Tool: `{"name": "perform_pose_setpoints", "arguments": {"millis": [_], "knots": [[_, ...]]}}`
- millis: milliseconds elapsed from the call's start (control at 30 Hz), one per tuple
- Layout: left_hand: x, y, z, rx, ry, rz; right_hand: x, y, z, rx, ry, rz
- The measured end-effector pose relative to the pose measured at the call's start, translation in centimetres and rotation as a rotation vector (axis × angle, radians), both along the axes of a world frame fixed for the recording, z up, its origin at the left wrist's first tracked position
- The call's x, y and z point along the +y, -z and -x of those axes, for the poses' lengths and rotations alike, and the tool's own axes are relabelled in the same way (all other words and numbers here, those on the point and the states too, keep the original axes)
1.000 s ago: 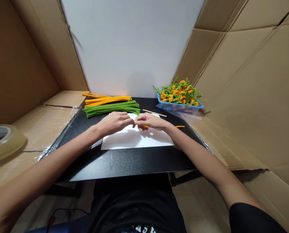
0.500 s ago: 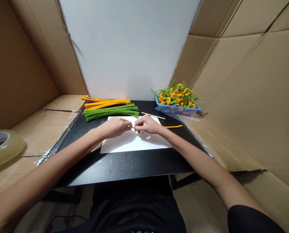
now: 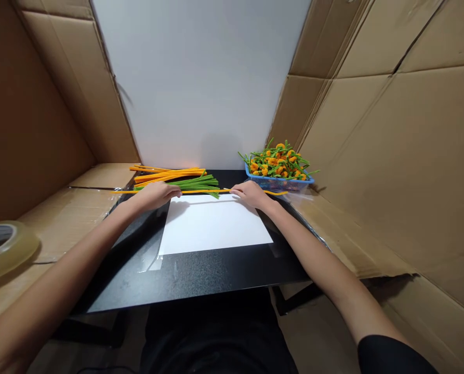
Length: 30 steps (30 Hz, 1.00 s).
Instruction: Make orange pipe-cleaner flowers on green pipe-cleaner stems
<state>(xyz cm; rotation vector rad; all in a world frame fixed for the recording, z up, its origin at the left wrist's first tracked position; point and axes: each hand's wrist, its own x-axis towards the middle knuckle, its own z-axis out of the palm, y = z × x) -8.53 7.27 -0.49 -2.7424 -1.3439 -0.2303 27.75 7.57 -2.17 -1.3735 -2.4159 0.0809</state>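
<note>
A long orange stem [image 3: 204,191] stretches roughly level above the far edge of the white paper [image 3: 216,223]. My left hand [image 3: 158,195] is closed around it on the left, and my right hand [image 3: 249,194] pinches it on the right. Its ends stick out past both hands. Behind my left hand lie a bundle of green stems [image 3: 200,182] and a bundle of orange stems [image 3: 169,175]. A thin pale stick by my right hand is mostly hidden.
A blue basket [image 3: 282,183] heaped with orange and green pipe-cleaner flowers [image 3: 279,161] stands at the back right. A tape roll [image 3: 25,249] lies far left on cardboard. Cardboard walls flank the black table [image 3: 200,275].
My hands have moved apart and away from me, from the middle of the paper to its far edge. The orange stem now runs straight between them. The view has shifted slightly.
</note>
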Motion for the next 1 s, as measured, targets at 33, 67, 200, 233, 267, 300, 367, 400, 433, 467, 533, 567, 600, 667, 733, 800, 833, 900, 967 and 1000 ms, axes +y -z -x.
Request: {"name": "perform_pose_setpoints", "arguments": {"millis": [33,67,200,233,267,300,367,400,433,467,533,567,600,667,733,800,833,900,967,1000], "knots": [[0.2,0.0,0.3,-0.01,-0.02,-0.003,0.2,0.0,-0.4,-0.024,0.038,0.001],[0.3,-0.1,0.5,-0.021,-0.039,-0.007,0.4,0.0,-0.6,-0.049,0.067,0.002],[0.5,-0.2,1.0,-0.056,-0.07,-0.005,0.6,0.0,-1.1,-0.13,0.11,-0.009],[0.6,-0.1,1.1,-0.054,-0.073,-0.004,0.6,0.1,-1.2,-0.151,0.122,-0.019],[0.7,0.0,1.3,-0.048,-0.078,-0.005,0.7,0.1,-1.3,-0.175,0.142,-0.028],[0.8,0.1,1.6,-0.039,-0.087,-0.007,0.7,0.1,-1.5,-0.204,0.172,-0.035],[1.1,0.4,2.4,-0.021,-0.11,-0.006,0.9,0.2,-2.2,-0.269,0.24,-0.04],[1.3,0.5,2.8,-0.018,-0.12,-0.004,1.0,0.3,-2.5,-0.298,0.263,-0.038],[1.4,0.7,3.1,-0.019,-0.13,-0.005,1.1,0.4,-2.8,-0.32,0.277,-0.037],[1.5,0.8,3.4,-0.024,-0.135,-0.01,1.2,0.4,-3.0,-0.333,0.283,-0.039],[1.6,0.9,3.8,-0.038,-0.15,-0.036,1.2,0.5,-3.3,-0.337,0.285,-0.052],[1.6,0.8,4.0,-0.044,-0.158,-0.054,1.2,0.5,-3.4,-0.331,0.29,-0.065],[1.6,0.7,4.1,-0.048,-0.173,-0.075,1.2,0.5,-3.4,-0.317,0.301,-0.085],[1.5,0.5,4.4,-0.056,-0.219,-0.122,1.1,0.3,-3.4,-0.26,0.342,-0.134],[1.4,0.2,4.9,-0.07,-0.279,-0.165,1.1,0.2,-3.5,-0.177,0.407,-0.168],[1.2,0.0,5.6,-0.09,-0.345,-0.204,1.1,-0.1,-3.7,-0.098,0.472,-0.177],[1.1,0.0,6.0,-0.102,-0.379,-0.221,1.1,-0.2,-3.8,-0.062,0.499,-0.182],[0.8,0.2,6.8,-0.14,-0.48,-0.254,1.1,-0.4,-4.1,0.012,0.54,-0.212],[0.6,0.5,7.5,-0.202,-0.59,-0.272,1.2,-0.6,-4.6,0.087,0.576,-0.262],[0.5,0.8,7.9,-0.238,-0.637,-0.273,1.3,-0.6,-4.9,0.128,0.588,-0.283]]}}
